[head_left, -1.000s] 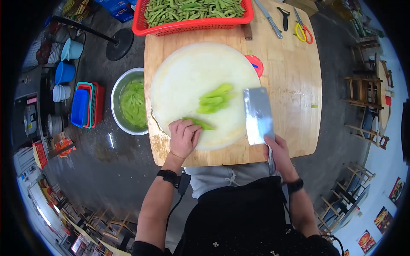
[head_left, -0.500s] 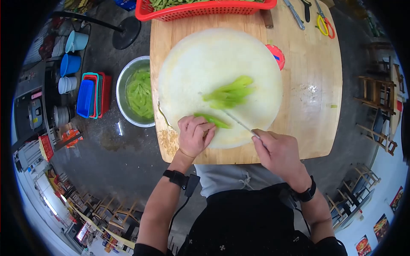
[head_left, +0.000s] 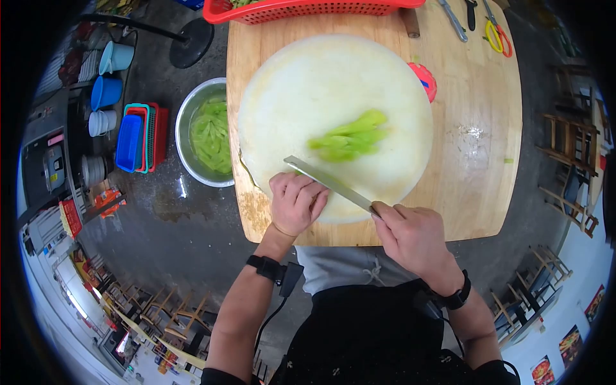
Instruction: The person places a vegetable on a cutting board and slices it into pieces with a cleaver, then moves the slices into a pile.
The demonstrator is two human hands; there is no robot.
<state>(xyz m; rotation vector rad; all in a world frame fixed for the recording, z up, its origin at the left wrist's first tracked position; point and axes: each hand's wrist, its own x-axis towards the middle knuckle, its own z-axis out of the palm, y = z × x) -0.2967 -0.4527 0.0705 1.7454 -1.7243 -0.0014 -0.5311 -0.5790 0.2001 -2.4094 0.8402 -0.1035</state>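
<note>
My right hand is closed around the handle of a kitchen knife, whose blade slants up and left across the round white cutting board. At the board's near left, my left hand is closed with curled fingers, pressing on a light green vegetable piece that the blade and fingers almost wholly hide. The blade lies right beside those fingertips. A small pile of pale green cut vegetable strips rests on the board beyond the knife.
A red plastic basket stands at the wooden table's far edge. Beside it lie a peeler, a knife with a grey handle and scissors. Left of the table, a metal basin holds green pieces in water.
The knife has swung from edge-on to showing its broad side, its blade now over the vegetable piece by my left fingers. My left hand stays nearly in place. The view has shifted slightly.
</note>
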